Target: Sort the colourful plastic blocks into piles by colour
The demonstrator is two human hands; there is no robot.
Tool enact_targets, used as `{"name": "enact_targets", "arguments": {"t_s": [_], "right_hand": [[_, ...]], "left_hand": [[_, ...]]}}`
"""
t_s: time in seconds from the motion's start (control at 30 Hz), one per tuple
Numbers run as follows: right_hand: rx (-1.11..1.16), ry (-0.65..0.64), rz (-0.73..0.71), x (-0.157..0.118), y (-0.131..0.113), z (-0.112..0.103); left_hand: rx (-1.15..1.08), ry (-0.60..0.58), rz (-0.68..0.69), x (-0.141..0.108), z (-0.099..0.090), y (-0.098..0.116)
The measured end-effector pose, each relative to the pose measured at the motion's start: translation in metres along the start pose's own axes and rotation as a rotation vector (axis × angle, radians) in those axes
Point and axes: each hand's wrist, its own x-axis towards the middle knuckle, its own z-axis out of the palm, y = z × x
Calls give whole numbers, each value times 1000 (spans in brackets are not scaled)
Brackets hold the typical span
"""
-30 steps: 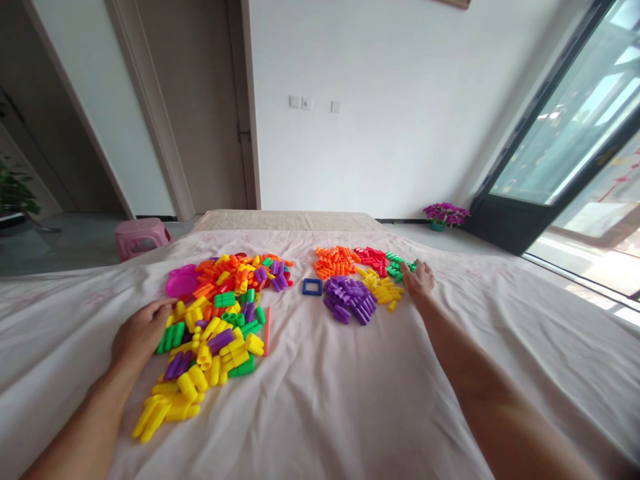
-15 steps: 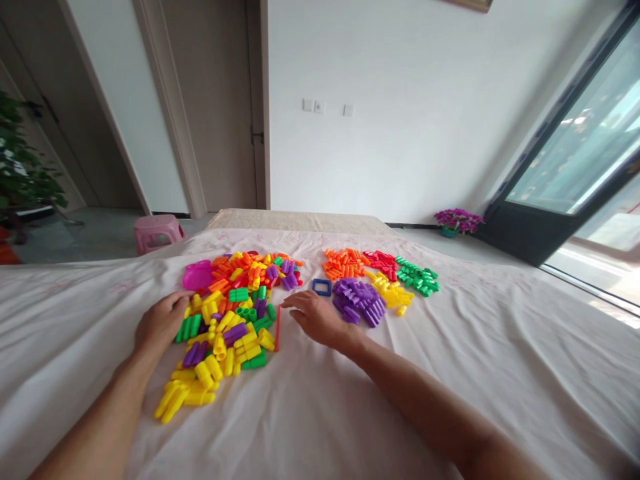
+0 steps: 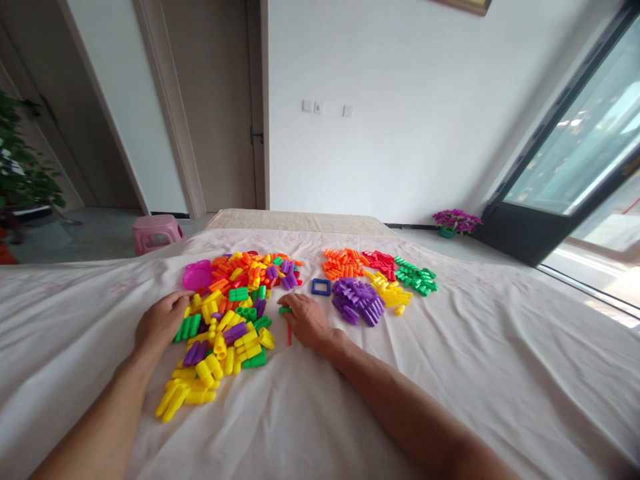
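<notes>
A mixed pile of plastic building blocks (image 3: pixel 235 333), yellow, green, purple and orange, lies on the cloth left of centre. At its left edge rests my left hand (image 3: pixel 159 321), fingers loosely bent and a small gap beside the thumb; nothing shows in it. Beside it are joined green tubes (image 3: pixel 188 328). My right hand (image 3: pixel 309 321) is just right of the pile, its fingertips closed on a small green block (image 3: pixel 285 310). Under those fingers a thin red stick (image 3: pixel 289 335) lies partly covered.
Sorted heaps stand to the right: orange (image 3: pixel 344 263), red (image 3: pixel 382 263), green (image 3: pixel 416 276), yellow (image 3: pixel 391 291) and purple blocks (image 3: pixel 358 300). A blue square frame (image 3: pixel 321 287) lies near the purple heap. A magenta dish (image 3: pixel 197 275) sits behind the mixed pile.
The green block has come away from the pile's right edge with my right hand's fingers. The red stick has shifted slightly right. My left hand has stayed in place.
</notes>
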Motion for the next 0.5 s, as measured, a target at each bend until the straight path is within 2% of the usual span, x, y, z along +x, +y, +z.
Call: {"name": "enact_targets", "arguments": {"t_s": [0.1,0.2,0.33,0.5], "right_hand": [[58,116,49,4,17,-18],[33,268,144,8,51,-47],[-96,452,416,0,113,-86],[-232,602,755,-35,177,-119]], "left_hand": [[3,-10,33,0,-1,-1],[8,-14,44,0,-1,-1],[11,-12,37,2,-1,-2],[-14,4,28,3,3,-6]]}}
